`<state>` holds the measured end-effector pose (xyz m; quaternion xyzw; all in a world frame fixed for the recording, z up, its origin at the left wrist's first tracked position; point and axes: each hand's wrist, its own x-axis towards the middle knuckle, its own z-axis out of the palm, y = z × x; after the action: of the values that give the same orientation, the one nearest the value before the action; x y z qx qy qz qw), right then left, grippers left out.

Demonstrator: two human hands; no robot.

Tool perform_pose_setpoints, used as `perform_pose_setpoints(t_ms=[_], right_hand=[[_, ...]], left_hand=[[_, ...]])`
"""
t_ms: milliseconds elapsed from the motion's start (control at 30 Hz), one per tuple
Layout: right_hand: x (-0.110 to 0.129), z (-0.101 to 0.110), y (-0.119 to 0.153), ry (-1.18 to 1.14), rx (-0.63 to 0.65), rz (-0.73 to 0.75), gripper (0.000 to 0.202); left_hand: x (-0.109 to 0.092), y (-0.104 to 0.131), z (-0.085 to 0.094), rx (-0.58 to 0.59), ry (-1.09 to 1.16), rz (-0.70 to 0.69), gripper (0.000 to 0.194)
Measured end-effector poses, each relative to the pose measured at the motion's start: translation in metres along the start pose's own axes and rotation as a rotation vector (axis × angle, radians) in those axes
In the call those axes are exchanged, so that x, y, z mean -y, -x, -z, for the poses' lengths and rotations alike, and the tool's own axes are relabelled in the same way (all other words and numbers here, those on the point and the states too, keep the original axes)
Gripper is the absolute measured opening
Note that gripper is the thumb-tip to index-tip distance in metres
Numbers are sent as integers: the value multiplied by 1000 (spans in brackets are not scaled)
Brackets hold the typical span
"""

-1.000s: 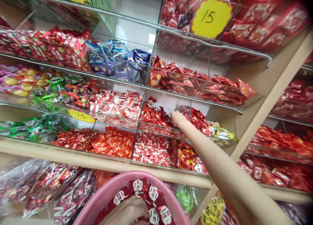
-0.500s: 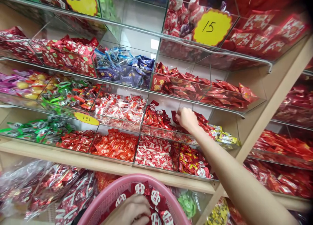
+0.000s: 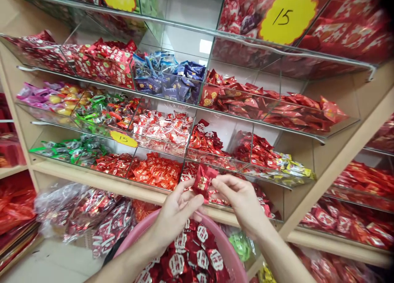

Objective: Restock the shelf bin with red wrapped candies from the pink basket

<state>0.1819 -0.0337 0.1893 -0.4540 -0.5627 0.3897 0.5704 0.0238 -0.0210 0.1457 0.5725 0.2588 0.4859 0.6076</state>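
Pinching one red printed packet [image 3: 203,181] between left hand [image 3: 176,209] and right hand [image 3: 243,199] near the pink basket [image 3: 232,250] rim; we have many packets [image 3: 176,264] inside already, this one outside; what's left, can't tell.

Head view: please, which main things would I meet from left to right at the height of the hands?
Bright-red packages, clear plastic bag with red-wrapped contents, person's left hand, small shiny dark-red packet, person's right hand, slanted pale wooden post.

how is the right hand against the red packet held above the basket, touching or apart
Touching: the head view shows the right hand with its fingertips on the right edge of the red packet, no gap between.
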Motion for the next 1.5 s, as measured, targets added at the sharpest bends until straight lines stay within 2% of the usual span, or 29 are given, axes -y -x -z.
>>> perform_pose_setpoints(t_ms=[100,267,367,433,533,667,733,767,867,967,1033,1100,1167,1200,1267,1333,1367,1433,1500], right_hand=[[-12,-9,9,-52,41,-58,25],[-23,-12,16,-131,64,-113,27],[-32,-12,20,-248,30,-198,26],[-39,-12,24,-332,-4,-239,24],[-49,-14,28,-403,-32,-240,22],[-59,-15,31,-430,-69,-247,20],[-63,-15,32,-280,-125,-154,19],[-65,-15,33,-138,-160,-53,18],[-72,-17,39,399,-202,391,11],[-80,-23,51,798,-73,716,28],[-84,-27,60,935,24,797,35],[-87,-28,67,954,73,820,39],[-87,-26,71,839,29,722,42],[-87,-25,70,732,-21,608,41],[-84,-22,68,452,-101,272,36],[-82,-21,64,138,-63,-62,33],[-81,-21,63,-3,-11,-178,34],[-81,-22,63,-201,75,-298,32],[-82,-23,65,-290,93,-337,27]], left_hand=[[2,2,-1,-17,-51,27,37],[15,9,8,-18,-144,11,39],[14,13,12,-39,-150,21,42],[12,16,13,-41,-136,58,37],[13,18,14,-53,-143,100,27],[24,19,17,-32,-128,116,27],[30,20,20,-50,-78,176,29],[31,21,21,-58,-37,231,31],[32,24,22,0,169,402,41],[29,26,19,87,393,422,45],[29,26,17,32,436,373,35],[29,26,18,-30,428,339,26],[28,27,21,7,417,330,25],[28,28,22,55,399,332,27],[27,31,25,139,321,342,32],[27,33,27,172,225,349,34],[28,33,28,175,179,347,35],[30,33,30,169,97,335,35],[32,32,32,163,24,318,35]])
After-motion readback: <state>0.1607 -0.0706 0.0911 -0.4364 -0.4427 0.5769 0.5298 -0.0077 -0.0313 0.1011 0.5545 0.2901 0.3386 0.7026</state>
